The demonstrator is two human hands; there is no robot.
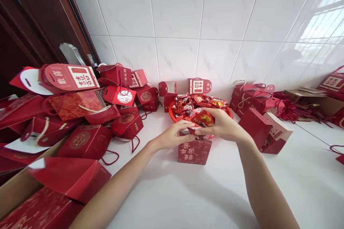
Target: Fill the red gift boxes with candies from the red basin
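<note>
In front of me a red patterned gift box (195, 153) with pale Chinese characters stands upright on the white surface. My left hand (173, 136) grips it at its top edge, thumb along the near side. Above the box's top, my right hand (224, 125) has its fingers curled round a red candy packet (204, 118) with gold print. Just behind is a red bowl (230, 113) heaped with wrapped candies (185, 104). How far the box's inside is filled is hidden by my hands.
Many red gift boxes with cord handles (83, 141) are piled at the left. More boxes (252, 96) stand at the right, with two red boxes (256, 128) nearer me. A cardboard carton (311, 98) sits farther right. A tiled wall (177, 10) closes off the back.
</note>
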